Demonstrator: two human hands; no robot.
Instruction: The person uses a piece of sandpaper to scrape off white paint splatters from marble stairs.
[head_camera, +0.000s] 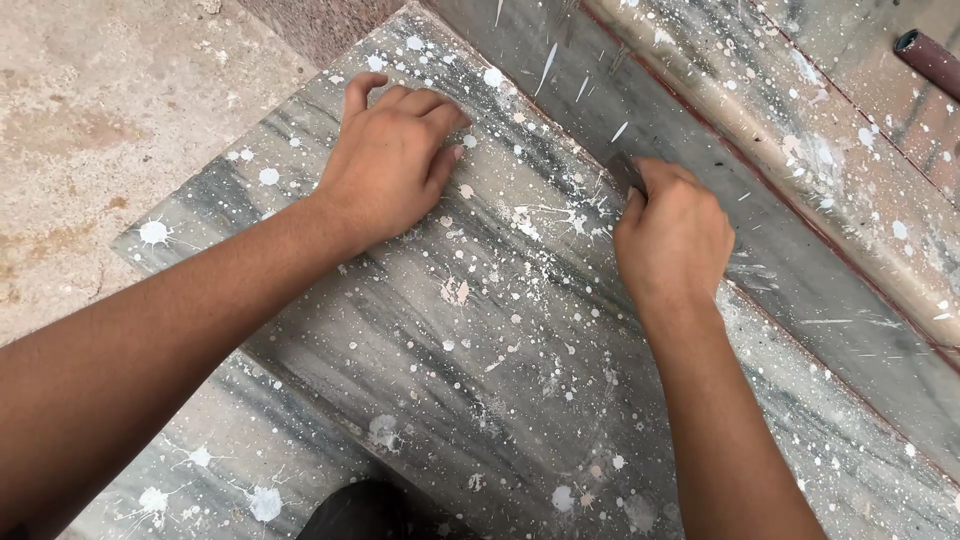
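Note:
A grey streaked marble step runs diagonally through the view, speckled with white paint spots. My left hand rests knuckles-up on its upper part, fingers curled and pressed against the stone, holding nothing. My right hand is closed around a small dark flat scraper, whose edge touches the marble near the step's far edge. Only the tip of the tool shows past my fingers.
A higher marble step with a reddish edge line rises to the right, and a paint-flecked ledge lies beyond it. A dark brown tube sits at the top right. Rough beige floor lies left. A dark shape shows at the bottom edge.

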